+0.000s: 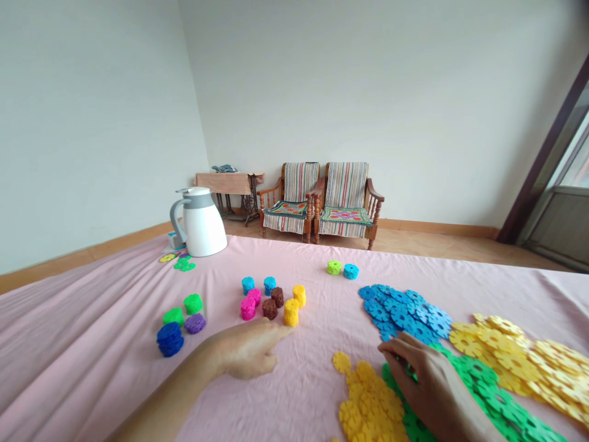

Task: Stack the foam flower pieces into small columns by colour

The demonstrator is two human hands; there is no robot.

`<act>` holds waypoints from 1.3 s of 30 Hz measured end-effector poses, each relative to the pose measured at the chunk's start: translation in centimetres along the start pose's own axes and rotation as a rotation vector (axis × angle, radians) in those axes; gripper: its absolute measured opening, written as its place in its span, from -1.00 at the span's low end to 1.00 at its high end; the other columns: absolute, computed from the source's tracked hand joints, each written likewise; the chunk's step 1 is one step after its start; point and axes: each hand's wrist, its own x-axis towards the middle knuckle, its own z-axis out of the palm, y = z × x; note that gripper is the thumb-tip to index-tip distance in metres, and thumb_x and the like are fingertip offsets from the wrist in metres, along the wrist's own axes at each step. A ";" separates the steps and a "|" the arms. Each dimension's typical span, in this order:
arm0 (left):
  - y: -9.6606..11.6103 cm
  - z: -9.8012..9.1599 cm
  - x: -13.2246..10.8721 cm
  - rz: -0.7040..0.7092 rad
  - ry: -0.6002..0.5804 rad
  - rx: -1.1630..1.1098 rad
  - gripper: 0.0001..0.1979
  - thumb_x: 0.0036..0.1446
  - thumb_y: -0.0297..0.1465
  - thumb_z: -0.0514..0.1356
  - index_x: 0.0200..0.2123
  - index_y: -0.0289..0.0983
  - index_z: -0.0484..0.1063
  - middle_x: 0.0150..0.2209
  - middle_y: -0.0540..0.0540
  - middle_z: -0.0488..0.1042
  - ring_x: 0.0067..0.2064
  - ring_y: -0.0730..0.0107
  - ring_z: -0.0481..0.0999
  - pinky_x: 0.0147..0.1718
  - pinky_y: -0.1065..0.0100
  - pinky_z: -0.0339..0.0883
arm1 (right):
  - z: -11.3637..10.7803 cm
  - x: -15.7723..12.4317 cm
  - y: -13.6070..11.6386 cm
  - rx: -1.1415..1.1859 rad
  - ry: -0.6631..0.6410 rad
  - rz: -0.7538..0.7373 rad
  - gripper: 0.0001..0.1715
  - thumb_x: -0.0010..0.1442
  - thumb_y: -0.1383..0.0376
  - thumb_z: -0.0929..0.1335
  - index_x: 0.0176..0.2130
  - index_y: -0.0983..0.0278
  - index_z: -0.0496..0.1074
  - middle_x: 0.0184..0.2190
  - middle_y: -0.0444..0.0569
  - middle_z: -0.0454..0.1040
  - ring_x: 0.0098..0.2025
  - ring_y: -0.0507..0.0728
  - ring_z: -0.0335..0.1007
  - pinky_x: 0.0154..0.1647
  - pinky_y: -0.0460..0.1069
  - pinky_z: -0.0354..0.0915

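My left hand [251, 348] is over the pink cloth, index finger stretched out to the base of a yellow stack of snowflake discs [291, 313]; whether it touches cannot be made out. Its other fingers are partly curled, and I see nothing in them. Just beyond stand brown stacks [269, 309], magenta stacks [248, 309] and a second yellow stack [299, 295]. My right hand [423, 374] hovers low over loose green discs [478, 371], fingers bent and apart from the thumb, with nothing visible between them. Loose orange-yellow discs [370, 399] lie to its left, blue discs [400, 310] beyond it.
Pale yellow discs [501, 344] spread at the right. Light blue stacks [248, 285], a lime stack [334, 267], a dark blue stack [170, 339], green stacks [192, 303] and a purple stack [195, 323] stand about. A white jug [204, 224] is at the far left; two chairs [346, 202] stand behind.
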 end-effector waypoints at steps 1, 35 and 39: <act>0.0 0.1 0.1 -0.006 0.006 -0.009 -0.55 -0.08 -0.52 0.03 -0.05 -0.20 0.30 -0.22 -0.09 0.47 -0.23 0.23 0.44 -0.25 0.34 0.26 | 0.0 0.0 0.0 0.001 -0.003 0.002 -0.64 0.23 0.25 0.12 -0.34 0.21 0.44 -0.38 -0.04 0.45 -0.35 0.07 0.41 -0.32 -0.07 0.26; -0.4 2.1 2.6 -0.135 0.665 -0.252 -0.90 0.03 -0.51 0.02 -0.36 -0.25 0.29 -0.43 0.01 0.43 -0.42 0.46 0.41 -0.44 0.45 0.20 | -1.8 0.5 -2.7 0.145 0.142 0.026 -0.63 0.21 0.24 0.14 -0.13 0.24 0.43 -0.38 -0.06 0.48 -0.40 0.04 0.39 -0.38 -0.07 0.27; 0.3 2.6 2.3 -0.175 0.655 -0.277 -0.88 0.00 -0.51 0.05 -0.33 -0.23 0.24 -0.46 0.03 0.40 -0.37 0.41 0.43 -0.40 0.43 0.22 | -2.4 2.1 -4.9 0.215 0.073 -0.022 -0.67 0.16 0.31 0.15 -0.23 0.26 0.45 -0.41 -0.06 0.47 -0.41 0.04 0.38 -0.38 -0.06 0.25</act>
